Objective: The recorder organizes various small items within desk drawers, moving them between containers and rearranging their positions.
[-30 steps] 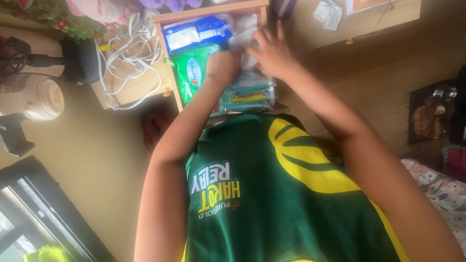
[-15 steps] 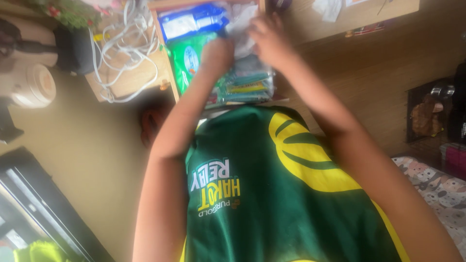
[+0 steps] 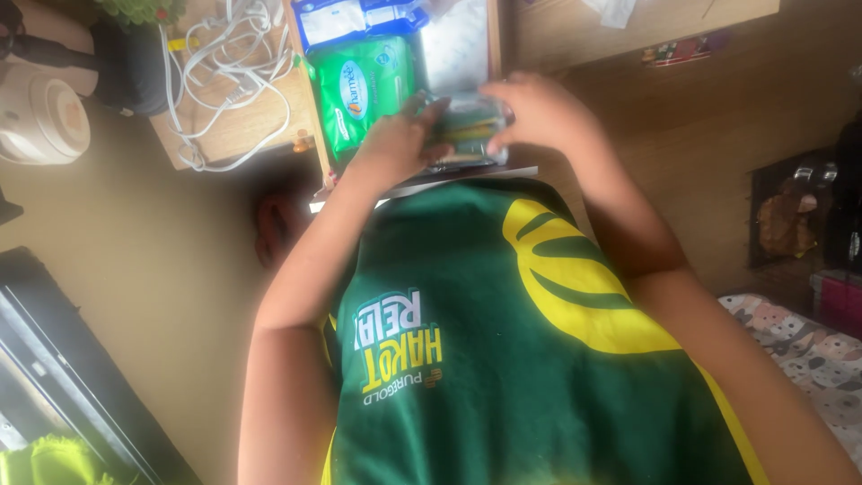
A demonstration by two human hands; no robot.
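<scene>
Compared to half a second back, both hands have dropped toward the near end of the drawer. They were up around a white pack near the far end; now that end shows a bare white liner. The left hand and right hand are both closed on a teal pack, 1 at each end, holding it at the drawer's near edge right above the green shirt. The view has also slid a bit, so the drawer sits higher in frame.

Around it: a green pack and a blue pack lie in the drawer's left side, white cables tangle on the wood to the left, and a round white appliance sits far left. The shirt and both arms block the drawer's front.
</scene>
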